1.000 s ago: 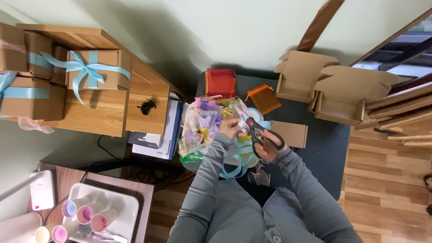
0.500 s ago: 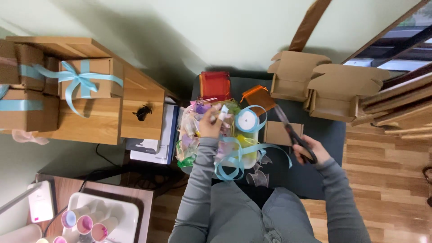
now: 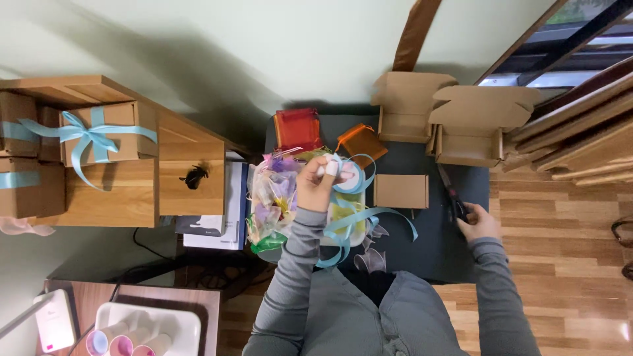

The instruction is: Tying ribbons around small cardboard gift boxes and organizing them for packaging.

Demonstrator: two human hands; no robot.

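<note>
Two hands work apart over a dark table [image 3: 422, 244]. Her left hand [image 3: 320, 184] is closed around a spool of pale blue ribbon [image 3: 348, 177], lifting it above a white tray [image 3: 356, 231] heaped with small see-through bags; a loose length of the ribbon curls down from the spool across the tray's near edge. Off at the table's right side, the right hand [image 3: 478, 224] grips a pair of scissors [image 3: 453, 198], blades pointing away from the body. Between the hands lies a shut cardboard box [image 3: 401, 191]. Two open cardboard boxes [image 3: 455, 122] stand at the table's far edge, with a red pouch [image 3: 297, 128] and an orange pouch [image 3: 361, 142] nearby
</note>
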